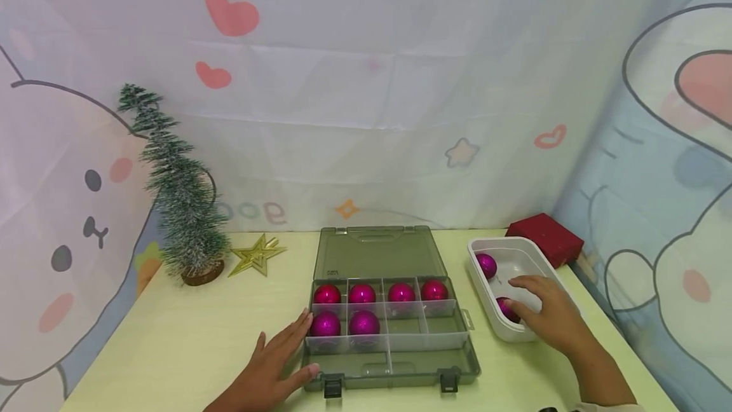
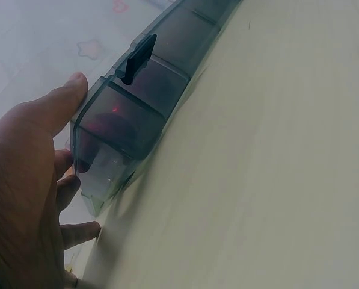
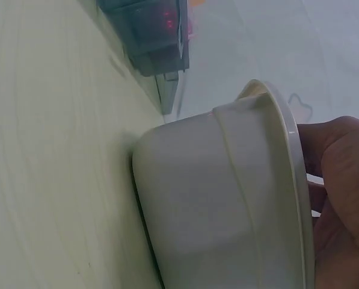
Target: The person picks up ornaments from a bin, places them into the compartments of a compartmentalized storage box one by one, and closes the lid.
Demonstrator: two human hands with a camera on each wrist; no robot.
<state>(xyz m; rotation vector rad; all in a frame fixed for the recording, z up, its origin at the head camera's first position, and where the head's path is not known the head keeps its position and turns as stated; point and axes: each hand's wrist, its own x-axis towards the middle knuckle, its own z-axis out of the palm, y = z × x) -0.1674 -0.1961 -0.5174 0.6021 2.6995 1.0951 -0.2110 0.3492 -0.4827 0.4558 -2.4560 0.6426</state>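
Nearest to my head camera is the left hand (image 1: pixel 269 364), which enters from the bottom of the view. I read it as relaxed and extended: its fingers lie along the left side of the green see-through box (image 1: pixel 426 361), and its thumb comes to the front left corner, near one black clasp (image 1: pixel 333 386).

The right hand (image 1: pixel 551 310) is over the white tub (image 1: pixel 513 333), with thumb and forefinger spread apart. The near magenta ball (image 1: pixel 504 309) lies inside the tub by its left wall, just at the thumb tip, which covers a part of it; I cannot tell from my place whether they are touching. The other ball (image 1: pixel 486 266) lies toward the far left corner, beyond the forefinger. The right wrist view gives me the outside of the tub, and the fingertips there are hidden behind its rim.

About the edges: a strip of tabletop (image 1: pixel 486 332) runs between tub and box, and the right border of the table passes close to the tub. A red case (image 1: pixel 543 238) sits behind the tub. In the box, four red and pink balls (image 1: pixel 401 292) occupy the far row, and two magenta balls (image 1: pixel 364 322) the left half of the next row. The lid (image 1: pixel 377 256) lies opened backward, reaching near to the curtain (image 1: pixel 377 177)
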